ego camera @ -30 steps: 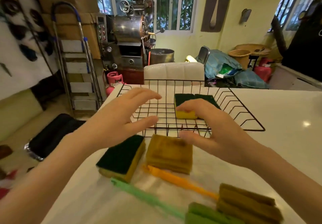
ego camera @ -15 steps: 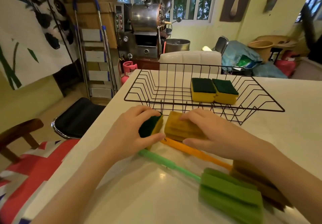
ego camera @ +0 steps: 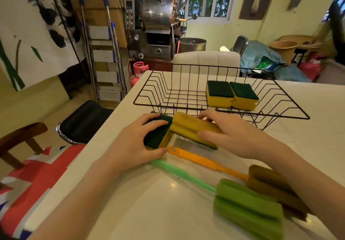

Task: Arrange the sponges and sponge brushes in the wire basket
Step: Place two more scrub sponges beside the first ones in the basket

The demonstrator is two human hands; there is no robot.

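Observation:
A black wire basket (ego camera: 186, 90) stands on the white table and holds two yellow sponges with dark green tops (ego camera: 231, 95) side by side at its right. In front of the basket my left hand (ego camera: 136, 144) grips a green-topped yellow sponge (ego camera: 158, 133), tilted on its edge. My right hand (ego camera: 233, 135) grips a second sponge (ego camera: 188, 126), yellow side up and lifted off the table. Nearer me lie an orange-handled sponge brush (ego camera: 209, 163) and a green sponge brush (ego camera: 248, 206); the orange one's brown head sits partly under my right forearm.
The table's left edge (ego camera: 104, 131) drops to a black stool (ego camera: 84, 120) and a flag-patterned cloth. A white chair back (ego camera: 205, 60) stands behind the basket. A stepladder and a metal roasting machine are further back.
Both hands came down from over the basket onto the two sponges before it. They closed on them, tilted the left one up and lifted the right one.

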